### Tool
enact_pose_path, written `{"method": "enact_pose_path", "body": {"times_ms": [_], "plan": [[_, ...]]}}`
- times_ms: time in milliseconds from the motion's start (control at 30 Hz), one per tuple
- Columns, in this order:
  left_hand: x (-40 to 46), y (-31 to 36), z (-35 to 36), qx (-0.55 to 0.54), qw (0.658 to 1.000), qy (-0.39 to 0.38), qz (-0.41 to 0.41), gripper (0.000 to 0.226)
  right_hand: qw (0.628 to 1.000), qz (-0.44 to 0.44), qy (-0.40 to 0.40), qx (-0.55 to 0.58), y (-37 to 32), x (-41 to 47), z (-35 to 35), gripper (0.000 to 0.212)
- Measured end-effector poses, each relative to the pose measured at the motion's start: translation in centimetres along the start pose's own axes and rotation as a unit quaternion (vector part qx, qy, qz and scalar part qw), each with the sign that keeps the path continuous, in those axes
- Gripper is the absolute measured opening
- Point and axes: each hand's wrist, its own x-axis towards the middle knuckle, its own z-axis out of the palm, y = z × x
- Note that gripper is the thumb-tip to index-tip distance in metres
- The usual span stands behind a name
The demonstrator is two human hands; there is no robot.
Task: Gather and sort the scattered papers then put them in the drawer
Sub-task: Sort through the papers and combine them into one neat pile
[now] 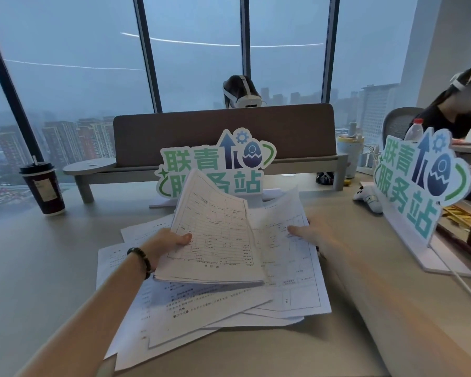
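Observation:
A gathered stack of printed forms (pixel 215 235) is lifted off the desk and tilted up, and my left hand (pixel 169 244) grips its left edge, thumb on top. More loose white papers (pixel 201 317) lie scattered flat on the desk under and around the stack. My right hand (pixel 313 235) lies blurred on a form sheet (pixel 291 265) to the right of the stack; whether its fingers pinch that sheet is unclear. No drawer is in view.
A standing sign (pixel 215 164) is just behind the papers, and a second sign (pixel 419 186) stands at the right. A dark paper cup (pixel 42 186) is at the far left. A desk divider (pixel 223 134) runs behind, with people seated beyond and at the right.

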Motion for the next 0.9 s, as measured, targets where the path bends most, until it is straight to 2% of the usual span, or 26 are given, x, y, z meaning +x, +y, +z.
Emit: {"method": "enact_pose_path", "body": {"times_ms": [67,133,267,567,733,833,900], "plan": [[-0.2,-0.4,-0.7,-0.002,1.0,-0.003,-0.017,0.027,0.999,0.032,-0.037,-0.008,-0.4,-0.2,0.1,0.011],[-0.2,-1.1,-0.7,0.01,0.999,-0.008,-0.043,0.03,0.998,0.039,-0.038,0.015,-1.1,-0.3,-0.1,0.015],[-0.3,-1.2,0.3,0.014,0.999,-0.003,-0.048,0.028,0.998,-0.02,-0.019,0.053,-3.8,-0.5,-0.7,0.023],[-0.2,-0.3,2.1,0.072,0.996,0.045,-0.023,0.039,0.99,-0.13,0.019,-0.057,-12.5,-3.0,-3.3,0.018],[-0.2,-0.2,2.4,0.037,0.998,0.043,0.005,0.03,0.979,-0.204,0.013,0.018,-15.8,-5.8,-4.6,0.019],[-0.7,-0.1,2.3,0.019,0.999,0.04,0.022,0.017,0.971,-0.224,0.006,0.087,-16.8,-7.0,-6.1,0.006],[-1.2,0.0,2.0,-0.022,0.999,0.02,0.043,0.022,0.968,-0.218,0.01,0.126,-16.8,-6.9,-6.8,0.005]]}}
